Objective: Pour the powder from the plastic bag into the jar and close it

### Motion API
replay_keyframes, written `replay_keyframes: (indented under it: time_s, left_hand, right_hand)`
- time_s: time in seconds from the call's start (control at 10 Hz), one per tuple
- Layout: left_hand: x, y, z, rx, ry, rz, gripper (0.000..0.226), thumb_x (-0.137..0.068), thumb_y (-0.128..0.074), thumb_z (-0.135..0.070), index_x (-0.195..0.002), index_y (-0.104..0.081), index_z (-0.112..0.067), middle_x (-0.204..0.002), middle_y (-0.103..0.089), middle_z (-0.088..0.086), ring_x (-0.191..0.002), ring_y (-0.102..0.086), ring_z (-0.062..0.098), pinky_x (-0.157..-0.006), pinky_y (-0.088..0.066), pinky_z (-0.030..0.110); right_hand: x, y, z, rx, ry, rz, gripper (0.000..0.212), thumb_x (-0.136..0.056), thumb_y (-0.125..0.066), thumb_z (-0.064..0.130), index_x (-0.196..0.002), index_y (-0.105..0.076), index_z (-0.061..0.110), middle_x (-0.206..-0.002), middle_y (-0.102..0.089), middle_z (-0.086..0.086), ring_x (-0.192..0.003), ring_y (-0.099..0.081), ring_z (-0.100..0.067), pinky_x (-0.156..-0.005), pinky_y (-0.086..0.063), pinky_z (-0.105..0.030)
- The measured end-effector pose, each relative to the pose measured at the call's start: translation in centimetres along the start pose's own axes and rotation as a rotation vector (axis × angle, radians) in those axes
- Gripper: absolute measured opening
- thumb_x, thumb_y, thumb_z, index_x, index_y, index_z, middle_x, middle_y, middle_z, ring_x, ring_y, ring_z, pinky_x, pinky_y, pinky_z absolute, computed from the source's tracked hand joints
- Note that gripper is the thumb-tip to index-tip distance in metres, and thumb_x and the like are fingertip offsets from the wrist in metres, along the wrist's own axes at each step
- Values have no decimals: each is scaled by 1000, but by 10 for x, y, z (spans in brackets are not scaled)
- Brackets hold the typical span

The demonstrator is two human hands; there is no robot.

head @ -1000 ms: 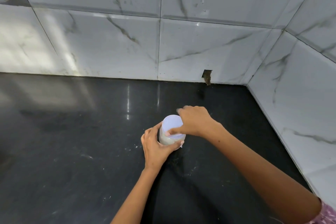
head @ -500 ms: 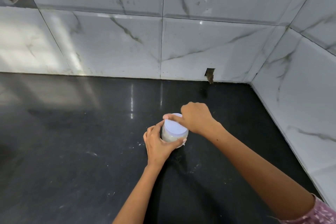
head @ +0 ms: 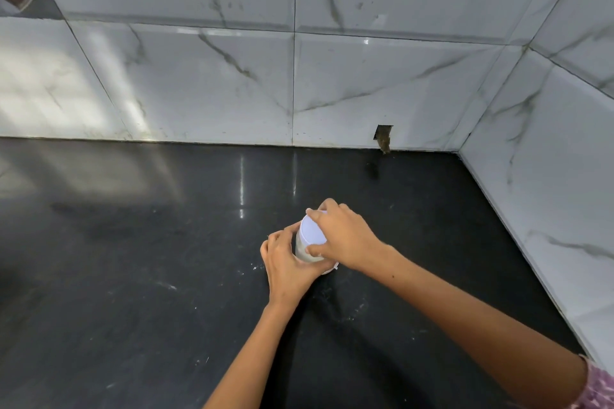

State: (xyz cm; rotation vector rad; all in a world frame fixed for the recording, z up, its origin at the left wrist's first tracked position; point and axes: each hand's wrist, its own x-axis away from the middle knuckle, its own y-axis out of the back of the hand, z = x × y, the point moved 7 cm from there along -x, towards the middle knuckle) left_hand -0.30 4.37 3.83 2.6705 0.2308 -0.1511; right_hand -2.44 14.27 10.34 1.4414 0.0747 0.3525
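Two hands grip a jar (head: 307, 247) on a black countertop (head: 133, 276) beneath marble-tiled walls (head: 199, 76).

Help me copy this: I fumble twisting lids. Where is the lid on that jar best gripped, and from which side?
Grip the lid by its round rim, coming from above, thumb and fingers on opposite edges, as the right hand does. Its flat top gives no purchase. The jar stands upright on the counter, so the left hand can wrap its side to steady it.
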Motion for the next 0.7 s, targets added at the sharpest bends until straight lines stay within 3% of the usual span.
replay_keyframes:
  time_s: [0.2,0.5,0.6,0.7]
  left_hand:
    - [-8,-3,-2,-4,-57,24,73,-42,-71,-54,-111,-58,-31,-99,-56,-29,-104,-47,0,-93,-14,4]
    - [-66,-22,-8,-137,-71,129,80,-51,-69,-59,-119,-58,-20,-117,-62,-7,-118,-46,11,-93,-20,22]
    - [-72,-26,-10,-291,-176,193,90,-59,-65,-65,-132,-48,-16,-136,-53,2,-131,-39,17,-99,-20,25]
    - [-67,-20,-6,-472,-287,244,109,-64,-37,-78,-147,-25,-8,-155,-27,9,-144,-20,20,-114,-13,36]
  right_hand:
    - [0,-3,-10,-114,-55,-91,67,-83,-64,39,-140,-39,16,-140,-39,-5,-119,-44,-27,-92,-44,-36]
    - [-46,13,-37,-258,-119,-135,68,-79,-71,37,-138,-45,14,-144,-40,-5,-126,-44,-25,-102,-39,-38]
    - [-50,9,-41,-333,-125,-152,67,-82,-69,35,-140,-43,14,-150,-35,-4,-134,-36,-23,-107,-33,-36]
    - [-41,-1,-38,-390,-146,-208,65,-88,-60,38,-143,-36,15,-157,-23,-3,-144,-21,-21,-114,-23,-34]
